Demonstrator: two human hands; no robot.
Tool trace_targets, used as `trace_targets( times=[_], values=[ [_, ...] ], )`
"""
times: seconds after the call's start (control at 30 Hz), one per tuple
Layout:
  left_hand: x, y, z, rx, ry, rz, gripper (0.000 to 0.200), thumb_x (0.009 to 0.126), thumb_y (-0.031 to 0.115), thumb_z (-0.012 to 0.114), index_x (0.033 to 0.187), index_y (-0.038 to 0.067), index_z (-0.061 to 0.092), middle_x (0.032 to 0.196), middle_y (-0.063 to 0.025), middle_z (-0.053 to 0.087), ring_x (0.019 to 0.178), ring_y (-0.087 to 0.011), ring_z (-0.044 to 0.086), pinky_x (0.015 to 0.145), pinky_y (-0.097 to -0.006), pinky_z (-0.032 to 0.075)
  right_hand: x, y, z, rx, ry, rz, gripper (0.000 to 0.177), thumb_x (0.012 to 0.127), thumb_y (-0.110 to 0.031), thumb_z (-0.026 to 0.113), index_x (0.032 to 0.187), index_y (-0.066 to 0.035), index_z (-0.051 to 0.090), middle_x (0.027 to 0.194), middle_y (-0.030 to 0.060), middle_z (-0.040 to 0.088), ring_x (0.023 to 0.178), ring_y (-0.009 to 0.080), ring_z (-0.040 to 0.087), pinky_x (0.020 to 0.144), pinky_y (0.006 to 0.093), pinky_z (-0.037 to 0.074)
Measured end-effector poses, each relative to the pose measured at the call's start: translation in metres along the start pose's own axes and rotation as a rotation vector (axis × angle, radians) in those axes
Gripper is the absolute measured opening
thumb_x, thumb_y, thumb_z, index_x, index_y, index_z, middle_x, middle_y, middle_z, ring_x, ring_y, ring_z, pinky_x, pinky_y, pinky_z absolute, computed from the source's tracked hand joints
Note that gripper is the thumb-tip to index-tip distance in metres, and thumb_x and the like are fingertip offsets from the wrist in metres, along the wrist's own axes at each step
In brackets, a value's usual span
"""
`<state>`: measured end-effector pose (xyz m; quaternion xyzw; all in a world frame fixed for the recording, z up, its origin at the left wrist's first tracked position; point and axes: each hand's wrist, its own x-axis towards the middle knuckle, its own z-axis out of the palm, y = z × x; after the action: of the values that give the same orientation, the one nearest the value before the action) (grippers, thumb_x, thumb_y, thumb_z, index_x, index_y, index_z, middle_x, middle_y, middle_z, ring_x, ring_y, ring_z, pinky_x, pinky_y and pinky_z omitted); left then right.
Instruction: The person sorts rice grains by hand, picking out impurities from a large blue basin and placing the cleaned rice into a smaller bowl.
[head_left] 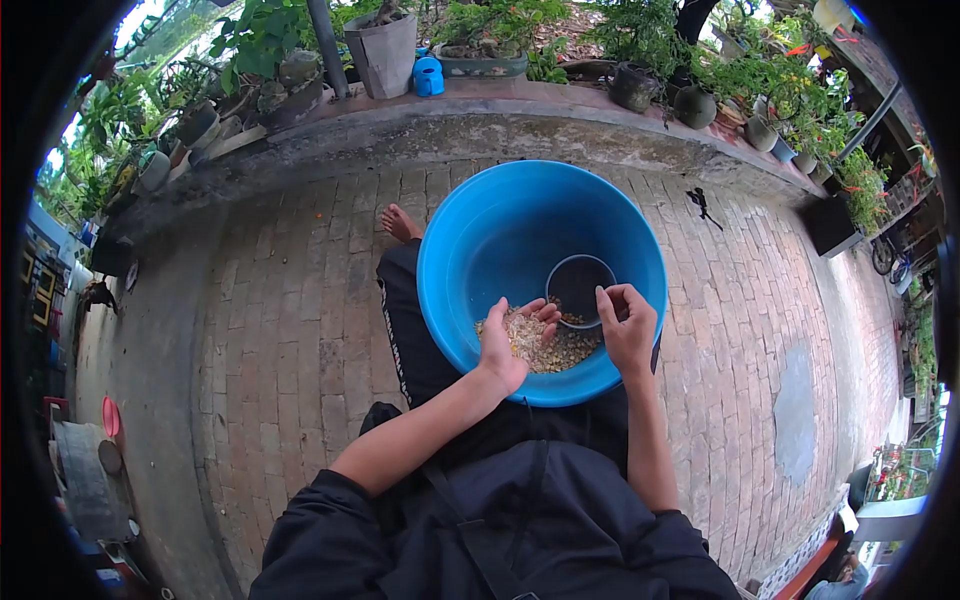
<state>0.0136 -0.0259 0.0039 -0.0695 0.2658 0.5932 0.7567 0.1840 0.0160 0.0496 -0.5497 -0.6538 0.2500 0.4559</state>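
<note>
A large blue plastic tub (pixel 470 240) rests in my lap, tilted so its inside faces me. Loose mixed grain (pixel 565 352), pale and yellowish, lies along its lower side. My left hand (pixel 508 345) is cupped palm up inside the tub, fingers curled around a heap of pale, flaky grain. Within the tub sits a small round dark bowl (pixel 582 275) with a light rim and some grain in its lower part. At this bowl's right edge, my right hand (pixel 630 328) is closed with thumb and fingertips together; what lies between them is too small to make out.
Brick paving (pixel 290 350) surrounds me, and my bare foot (pixel 400 223) shows left of the tub. A low concrete ledge (pixel 430 130) runs ahead, bearing potted plants and a small blue plastic object (pixel 428 77). A black item (pixel 703 205) lies on the paving at right.
</note>
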Motion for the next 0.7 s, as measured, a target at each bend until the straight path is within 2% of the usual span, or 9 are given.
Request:
trace_targets(
  times=[0.1, 0.17, 0.2, 0.3, 0.33, 0.4, 0.47, 0.53, 0.7],
  values=[
    [0.002, 0.0, -0.002, 0.002, 0.009, 0.049, 0.055, 0.102, 0.042, 0.031, 0.115, -0.005, 0.055, 0.107, -0.0172, 0.065, 0.102, -0.0279, 0.064, 0.086, -0.0353, 0.054, -0.002, 0.0, -0.002, -0.022, -0.088, 0.0, 0.014, 0.088, -0.011, 0.068, 0.081, 0.001, 0.064, 0.067, 0.0073, 0.062, 0.059, 0.0123, 0.058, 0.056, 0.0267, 0.045],
    [0.0, 0.002, 0.0, 0.01, 0.071, 0.104, 0.053, 0.102, 0.04, 0.03, 0.115, -0.005, 0.054, 0.106, -0.0168, 0.065, 0.101, -0.0281, 0.064, 0.086, -0.035, 0.054, -0.002, 0.0, -0.004, -0.076, -0.357, -0.093, 0.01, 0.083, -0.011, 0.069, 0.083, -0.001, 0.066, 0.073, 0.0113, 0.065, 0.064, 0.0212, 0.064, 0.06, 0.0335, 0.05],
    [0.003, 0.001, -0.001, 0.01, 0.072, 0.104, 0.053, 0.102, 0.04, 0.03, 0.115, -0.005, 0.054, 0.106, -0.0168, 0.065, 0.101, -0.0281, 0.064, 0.086, -0.035, 0.054, 0.0, -0.001, -0.003, -0.076, -0.357, -0.093, 0.01, 0.083, -0.011, 0.069, 0.083, -0.001, 0.066, 0.073, 0.0113, 0.065, 0.064, 0.0212, 0.064, 0.06, 0.0335, 0.05],
    [0.007, 0.002, -0.006, 0.027, 0.078, 0.138, 0.051, 0.102, 0.036, 0.028, 0.115, -0.005, 0.054, 0.105, -0.0171, 0.065, 0.1, -0.0285, 0.064, 0.087, -0.0351, 0.053, 0.006, 0.006, 0.013, -0.406, -0.774, -0.455, 0.015, 0.078, -0.018, 0.061, 0.08, -0.006, 0.07, 0.079, 0.0132, 0.067, 0.074, 0.0326, 0.066, 0.067, 0.0448, 0.053],
    [0.007, 0.003, -0.006, 0.031, 0.09, 0.15, 0.05, 0.102, 0.034, 0.027, 0.117, -0.005, 0.054, 0.108, -0.0175, 0.064, 0.104, -0.0298, 0.062, 0.09, -0.0367, 0.052, 0.009, 0.007, 0.021, -0.406, -0.768, -0.45, 0.015, 0.078, -0.018, 0.061, 0.08, -0.006, 0.07, 0.079, 0.0132, 0.067, 0.074, 0.0326, 0.066, 0.067, 0.0448, 0.053],
    [0.008, 0.003, -0.006, 0.034, 0.098, 0.159, 0.049, 0.103, 0.032, 0.025, 0.118, -0.005, 0.054, 0.112, -0.018, 0.063, 0.107, -0.0311, 0.061, 0.092, -0.0382, 0.051, 0.012, 0.01, 0.038, -0.717, -0.969, -0.53, 0.018, 0.081, -0.019, 0.057, 0.076, -0.006, 0.068, 0.076, 0.0136, 0.067, 0.072, 0.0329, 0.067, 0.065, 0.045, 0.053],
    [0.01, 0.004, -0.008, 0.037, 0.114, 0.181, 0.048, 0.102, 0.031, 0.025, 0.118, -0.005, 0.054, 0.11, -0.0177, 0.064, 0.106, -0.0313, 0.061, 0.093, -0.0392, 0.05, 0.008, 0.018, 0.052, -0.752, -0.969, -0.562, 0.023, 0.085, -0.018, 0.052, 0.072, -0.005, 0.066, 0.074, 0.015, 0.067, 0.071, 0.0333, 0.067, 0.064, 0.0459, 0.054],
    [0.012, 0.003, -0.01, 0.037, 0.128, 0.195, 0.048, 0.102, 0.032, 0.026, 0.116, -0.005, 0.054, 0.107, -0.0174, 0.065, 0.101, -0.0306, 0.063, 0.089, -0.038, 0.051, 0.006, 0.022, 0.062, -0.703, -0.976, -0.529, 0.011, 0.077, -0.015, 0.059, 0.073, -0.005, 0.061, 0.073, 0.0151, 0.065, 0.071, 0.0335, 0.066, 0.062, 0.0469, 0.052],
    [0.014, 0.003, -0.013, 0.042, 0.144, 0.221, 0.048, 0.102, 0.032, 0.028, 0.114, -0.005, 0.055, 0.101, -0.017, 0.066, 0.095, -0.0298, 0.064, 0.085, -0.0362, 0.051, 0.007, 0.026, 0.066, -0.692, -0.977, -0.558, 0.013, 0.079, -0.016, 0.059, 0.073, -0.005, 0.06, 0.072, 0.0158, 0.064, 0.07, 0.0337, 0.066, 0.063, 0.0469, 0.053]
  ],
)
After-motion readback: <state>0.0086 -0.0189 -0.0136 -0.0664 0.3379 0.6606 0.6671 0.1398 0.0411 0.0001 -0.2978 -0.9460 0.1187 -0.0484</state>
